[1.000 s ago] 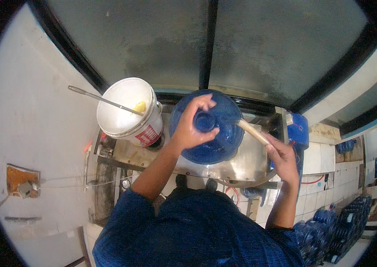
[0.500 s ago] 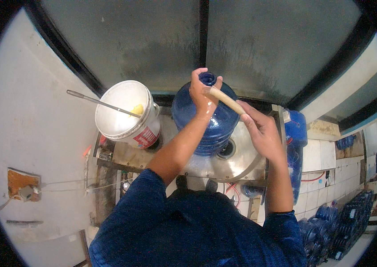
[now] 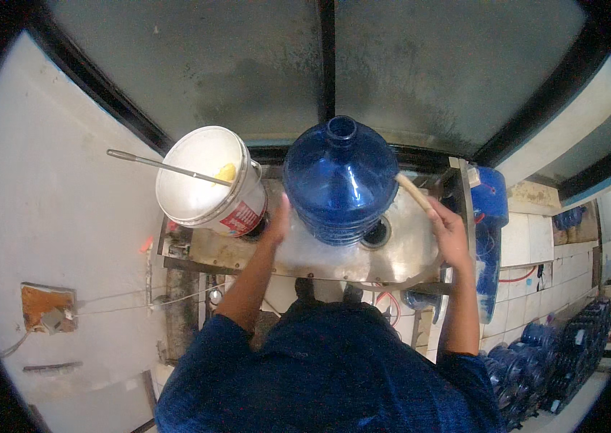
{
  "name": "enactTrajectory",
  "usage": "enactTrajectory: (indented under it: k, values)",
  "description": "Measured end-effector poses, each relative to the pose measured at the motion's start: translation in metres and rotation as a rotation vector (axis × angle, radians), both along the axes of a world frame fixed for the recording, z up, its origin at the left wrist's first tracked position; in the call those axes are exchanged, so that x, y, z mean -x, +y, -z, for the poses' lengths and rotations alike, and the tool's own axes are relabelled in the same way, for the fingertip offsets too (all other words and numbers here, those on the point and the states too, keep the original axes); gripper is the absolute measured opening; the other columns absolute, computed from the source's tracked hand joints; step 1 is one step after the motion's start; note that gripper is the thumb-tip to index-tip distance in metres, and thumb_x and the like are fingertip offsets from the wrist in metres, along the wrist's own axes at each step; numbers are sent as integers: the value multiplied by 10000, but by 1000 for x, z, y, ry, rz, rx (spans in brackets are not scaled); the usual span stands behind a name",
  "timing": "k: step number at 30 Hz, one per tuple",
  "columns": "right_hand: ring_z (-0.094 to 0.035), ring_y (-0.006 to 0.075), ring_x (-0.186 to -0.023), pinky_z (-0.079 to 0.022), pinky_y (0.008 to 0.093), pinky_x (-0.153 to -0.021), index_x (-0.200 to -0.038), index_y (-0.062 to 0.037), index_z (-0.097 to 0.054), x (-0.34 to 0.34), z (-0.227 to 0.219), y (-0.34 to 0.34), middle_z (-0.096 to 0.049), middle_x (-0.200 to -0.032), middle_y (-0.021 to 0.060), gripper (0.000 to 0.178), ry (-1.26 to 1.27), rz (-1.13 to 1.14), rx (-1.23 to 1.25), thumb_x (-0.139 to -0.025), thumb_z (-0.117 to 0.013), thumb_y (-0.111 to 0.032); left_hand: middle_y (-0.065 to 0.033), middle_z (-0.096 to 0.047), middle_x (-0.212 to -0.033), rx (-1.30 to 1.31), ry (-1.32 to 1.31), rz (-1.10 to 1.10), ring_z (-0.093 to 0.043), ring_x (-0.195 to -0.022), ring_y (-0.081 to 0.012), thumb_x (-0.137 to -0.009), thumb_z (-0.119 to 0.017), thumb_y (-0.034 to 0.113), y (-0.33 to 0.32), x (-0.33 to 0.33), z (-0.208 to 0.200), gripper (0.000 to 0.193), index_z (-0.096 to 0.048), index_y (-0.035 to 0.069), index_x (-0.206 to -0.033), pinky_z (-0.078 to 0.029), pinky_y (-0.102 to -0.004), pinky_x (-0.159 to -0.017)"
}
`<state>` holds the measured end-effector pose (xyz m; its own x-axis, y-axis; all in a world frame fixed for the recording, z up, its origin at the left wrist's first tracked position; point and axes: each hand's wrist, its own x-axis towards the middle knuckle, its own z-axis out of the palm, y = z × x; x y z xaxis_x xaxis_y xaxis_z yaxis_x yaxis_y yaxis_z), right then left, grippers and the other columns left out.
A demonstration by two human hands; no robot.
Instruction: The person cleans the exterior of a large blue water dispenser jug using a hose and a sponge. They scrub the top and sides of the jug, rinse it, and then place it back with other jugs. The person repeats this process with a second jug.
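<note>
A large blue water jug (image 3: 341, 180) stands upright on the steel counter (image 3: 298, 260), its round mouth uncapped. My left hand (image 3: 276, 222) is off the neck, low at the jug's left side near the bucket, holding nothing; it is seen edge-on with fingers stretched out. In my right hand (image 3: 448, 229), closed around it, is a pale hose (image 3: 413, 192). The hose end points up toward the jug's right shoulder, and whether it touches there I cannot tell.
Left of the jug, a white bucket (image 3: 201, 180) holds a metal-handled tool (image 3: 168, 167) and something yellow (image 3: 226, 173). A round opening (image 3: 376, 234) is in the counter. Dark-framed glass panes (image 3: 457, 79) rise behind. Many blue jugs (image 3: 529, 361) stack at lower right.
My left hand has let go of the jug's neck and dropped to its left side. My right hand has drawn the hose away from the neck, to the right and down.
</note>
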<state>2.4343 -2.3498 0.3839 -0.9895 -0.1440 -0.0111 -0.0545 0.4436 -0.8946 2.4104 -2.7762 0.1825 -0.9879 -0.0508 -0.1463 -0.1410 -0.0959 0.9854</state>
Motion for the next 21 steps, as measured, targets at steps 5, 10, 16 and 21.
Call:
enactTrajectory:
  k: [5,10,16,21]
  values:
    - [-451,53,-600,-384,241,-527,-1361,-50,-631,7,64,16,-508,-705,-36,422,-208,203,280,-1035,-592,-316,-217,-324,-1607,68,-375,233,-321,-1478,-311,-1076,-375,507,82,-79,98,728,-260,-16,-1569,-255,-424,-1203]
    - [-467,108,-521,-413,286,-450,-1391,-59,-584,36,110,13,-503,-680,-19,408,-512,385,571,-1036,-566,-259,-257,-372,-1570,197,-173,925,-379,-1445,-331,-1054,-402,562,189,-106,64,788,-292,-43,-1545,-330,-445,-1167]
    - [-634,235,-861,-556,417,-734,-1413,-111,-518,65,138,36,-638,-1013,102,434,-502,488,766,-1056,-500,-358,-135,-661,-1210,385,-228,848,-612,-1092,-283,-1046,-511,483,254,-80,-6,606,-476,8,-1421,-469,-422,-991]
    - [-614,221,-1042,-509,442,-873,-1398,-96,-546,-33,136,52,-645,-1148,122,587,-385,571,400,-1033,-471,-549,21,-473,-724,-205,-394,458,-481,-660,-93,-1051,-487,520,307,-51,-41,420,-499,129,-899,-465,-280,-653]
